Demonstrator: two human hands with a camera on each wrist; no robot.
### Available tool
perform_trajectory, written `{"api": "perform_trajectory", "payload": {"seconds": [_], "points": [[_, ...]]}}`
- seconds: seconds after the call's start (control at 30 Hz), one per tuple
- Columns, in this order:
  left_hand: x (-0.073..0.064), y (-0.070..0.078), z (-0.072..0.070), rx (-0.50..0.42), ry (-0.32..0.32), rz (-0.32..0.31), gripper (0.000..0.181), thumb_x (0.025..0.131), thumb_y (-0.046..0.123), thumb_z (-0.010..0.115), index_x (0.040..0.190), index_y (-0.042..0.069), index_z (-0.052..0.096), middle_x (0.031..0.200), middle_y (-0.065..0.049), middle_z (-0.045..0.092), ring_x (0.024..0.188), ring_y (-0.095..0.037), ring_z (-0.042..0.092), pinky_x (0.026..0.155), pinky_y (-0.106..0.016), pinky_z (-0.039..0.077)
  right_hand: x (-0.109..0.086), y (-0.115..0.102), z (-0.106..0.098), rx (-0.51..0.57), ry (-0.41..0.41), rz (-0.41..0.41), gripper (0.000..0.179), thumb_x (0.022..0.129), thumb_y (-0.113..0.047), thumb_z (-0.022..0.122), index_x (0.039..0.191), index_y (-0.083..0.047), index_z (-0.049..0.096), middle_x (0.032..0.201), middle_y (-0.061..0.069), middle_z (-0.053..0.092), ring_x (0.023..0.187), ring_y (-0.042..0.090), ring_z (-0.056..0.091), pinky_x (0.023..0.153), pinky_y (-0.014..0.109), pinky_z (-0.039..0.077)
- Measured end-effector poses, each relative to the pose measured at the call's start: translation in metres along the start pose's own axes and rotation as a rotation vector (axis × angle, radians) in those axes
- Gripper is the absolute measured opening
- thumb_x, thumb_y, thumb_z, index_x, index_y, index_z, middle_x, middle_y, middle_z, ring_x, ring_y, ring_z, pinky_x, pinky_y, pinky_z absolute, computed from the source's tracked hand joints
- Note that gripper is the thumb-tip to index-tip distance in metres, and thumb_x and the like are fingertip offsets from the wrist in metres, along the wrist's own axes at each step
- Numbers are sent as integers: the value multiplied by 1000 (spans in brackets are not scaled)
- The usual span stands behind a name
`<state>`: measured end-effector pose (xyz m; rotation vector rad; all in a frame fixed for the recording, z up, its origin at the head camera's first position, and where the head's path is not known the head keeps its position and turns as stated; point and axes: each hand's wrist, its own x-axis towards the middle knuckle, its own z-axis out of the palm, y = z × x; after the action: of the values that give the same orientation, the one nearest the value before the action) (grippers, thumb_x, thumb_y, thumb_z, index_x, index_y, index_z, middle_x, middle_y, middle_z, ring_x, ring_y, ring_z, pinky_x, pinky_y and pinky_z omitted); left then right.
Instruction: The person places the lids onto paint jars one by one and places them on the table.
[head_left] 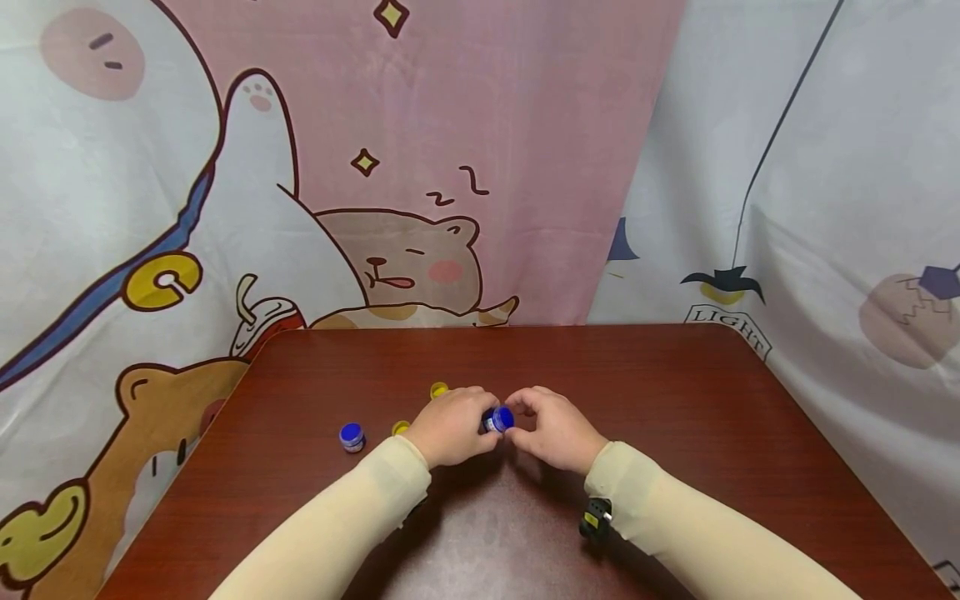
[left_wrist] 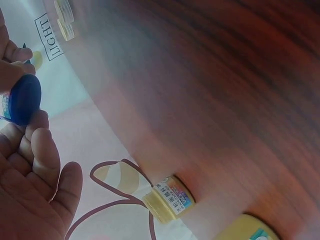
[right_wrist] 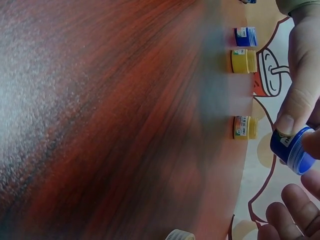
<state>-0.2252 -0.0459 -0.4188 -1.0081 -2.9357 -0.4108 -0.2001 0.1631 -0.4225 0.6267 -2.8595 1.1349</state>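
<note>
Between both hands is a small blue paint jar [head_left: 493,423], tilted, its blue lid angled toward my right hand. My left hand [head_left: 455,425] grips the jar's body from the left; in the right wrist view its thumb presses near the label. My right hand [head_left: 558,429] comes in from the right, with thumb and index finger curled at the lid [right_wrist: 304,154]. Its other fingers [right_wrist: 295,210] hang loosely bent below the jar. In the left wrist view the jar's dark blue round end [left_wrist: 26,100] faces the camera.
Left of the hands stand another blue jar [head_left: 352,437] and two yellow jars [right_wrist: 243,61], [right_wrist: 245,128], partly hidden by my left hand in the head view. Small pale pieces [left_wrist: 65,20] lie toward the right. A patterned cloth [head_left: 555,167] hangs behind the brown table [head_left: 637,358].
</note>
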Motion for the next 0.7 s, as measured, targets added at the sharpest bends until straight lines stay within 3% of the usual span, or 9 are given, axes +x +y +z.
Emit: {"api": "perform_trajectory", "payload": {"seconds": [0.27,0.7], "points": [[0,0,1,2,-4,-4,35,93,42,77,116,16,72,101,5,67,86,-9,60,82,-30,55,0,0,0,-4,3,28,24,90,-21,84,111,-16,73,109,0,69,107,23,67,95,46,58],[0,1,0,2,-1,4,34,94,42,77,115,17,71,100,6,67,86,-8,59,81,-30,54,0,1,-1,3,-2,32,25,90,-22,84,113,-18,73,111,-1,69,108,21,67,95,45,58]]}}
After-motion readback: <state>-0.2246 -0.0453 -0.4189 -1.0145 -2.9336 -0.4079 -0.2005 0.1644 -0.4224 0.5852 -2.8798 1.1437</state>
